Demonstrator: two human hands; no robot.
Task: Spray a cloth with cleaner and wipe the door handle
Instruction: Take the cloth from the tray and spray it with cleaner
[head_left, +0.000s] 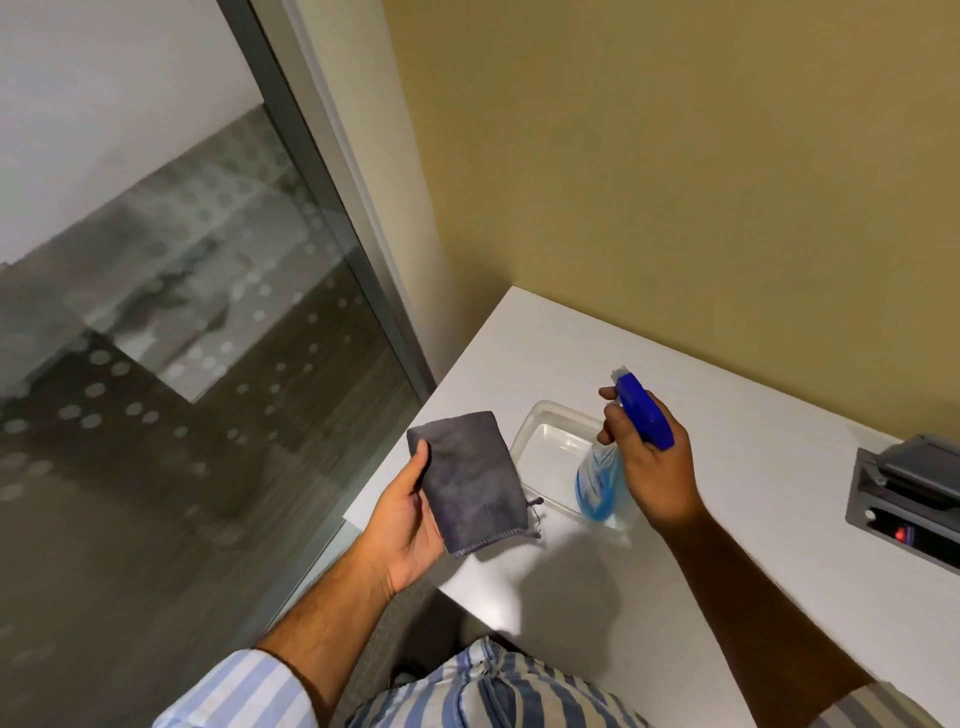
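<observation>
A folded dark grey cloth (470, 480) rests flat on the palm of my left hand (408, 525), thumb pressed on its left edge, above the corner of the white table (727, 519). My right hand (657, 467) grips a clear spray bottle (597, 486) holding blue liquid. Its blue trigger head (641, 410) has its nozzle pointing up and to the left, with my index finger on the trigger. The bottle hangs over a clear plastic tray (548, 423). No door handle is in view.
A glass panel with a dotted frosted pattern (182, 364) and a grey metal frame (337, 208) stands to the left. A yellow wall lies behind the table. A grey recessed socket box (906, 499) with its lid raised sits at the table's right.
</observation>
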